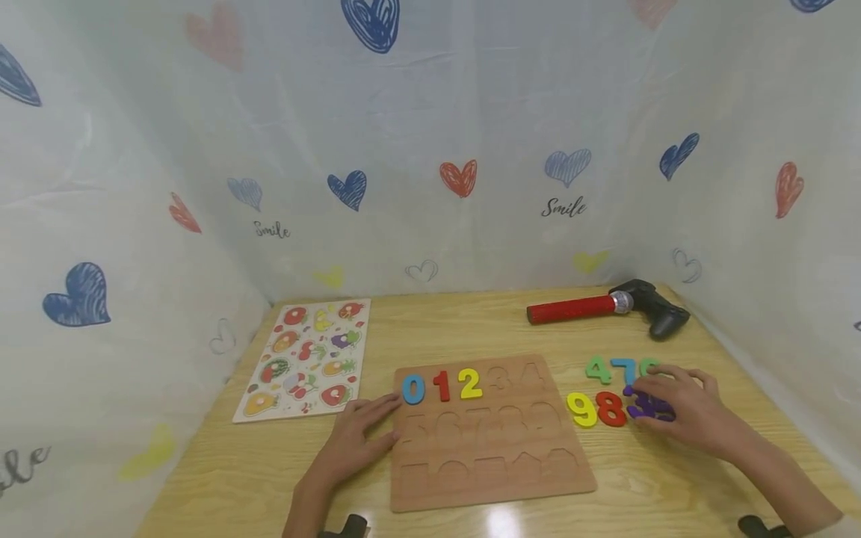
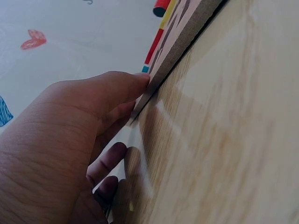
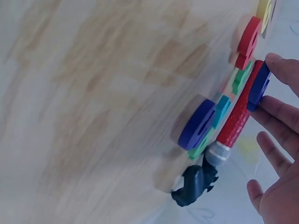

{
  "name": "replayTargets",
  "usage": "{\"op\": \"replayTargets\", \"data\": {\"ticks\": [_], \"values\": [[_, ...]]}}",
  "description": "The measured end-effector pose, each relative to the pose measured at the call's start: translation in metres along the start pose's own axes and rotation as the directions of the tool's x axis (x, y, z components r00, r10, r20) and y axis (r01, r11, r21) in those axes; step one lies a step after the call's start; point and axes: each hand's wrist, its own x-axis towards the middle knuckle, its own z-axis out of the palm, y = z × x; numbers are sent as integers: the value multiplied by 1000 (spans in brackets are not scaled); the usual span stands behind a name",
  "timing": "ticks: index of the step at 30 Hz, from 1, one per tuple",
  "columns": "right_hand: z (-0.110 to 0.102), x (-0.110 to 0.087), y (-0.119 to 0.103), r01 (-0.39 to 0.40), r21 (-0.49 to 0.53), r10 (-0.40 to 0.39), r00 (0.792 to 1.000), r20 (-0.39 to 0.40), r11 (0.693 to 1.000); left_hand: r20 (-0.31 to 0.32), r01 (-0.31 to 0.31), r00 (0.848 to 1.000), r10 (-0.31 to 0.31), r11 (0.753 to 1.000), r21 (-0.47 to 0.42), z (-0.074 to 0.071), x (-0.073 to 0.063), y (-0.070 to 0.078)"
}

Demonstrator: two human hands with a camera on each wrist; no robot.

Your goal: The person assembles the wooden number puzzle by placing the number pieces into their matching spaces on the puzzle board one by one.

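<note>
My right hand (image 1: 689,407) pinches a purple number piece (image 3: 259,86) between thumb and fingertips, raised off the table; which digit it is, I cannot tell. Another purple number piece (image 3: 198,123) lies on the table below that hand. Around it lie a yellow 9 (image 1: 581,409), red 8 (image 1: 610,409), green 4 (image 1: 598,369), blue 7 (image 1: 625,370) and a partly hidden green piece (image 1: 649,365). My left hand (image 1: 356,441) touches the left edge of a wooden number board (image 1: 491,486) with extended fingers. A blue 0 (image 1: 413,389), red 1 (image 1: 441,386) and yellow 2 (image 1: 470,383) sit in the board's top row.
At the back right lie a red microphone-like stick (image 1: 572,309) with a silver end and a black game controller (image 1: 655,310). A fruit puzzle board (image 1: 309,359) lies at the left. Behind the table hangs a white curtain (image 1: 403,239) with printed hearts.
</note>
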Motion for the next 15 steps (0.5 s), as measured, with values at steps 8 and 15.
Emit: {"op": "replayTargets", "data": {"ticks": [8, 15], "values": [[-1, 6, -7, 27, 27, -27, 999, -22, 999, -13, -6, 1000, 6, 1000, -10, 3, 1, 1], [-2, 15, -14, 52, 21, -52, 998, -21, 998, -7, -15, 1000, 15, 1000, 4, 0, 0, 1]]}}
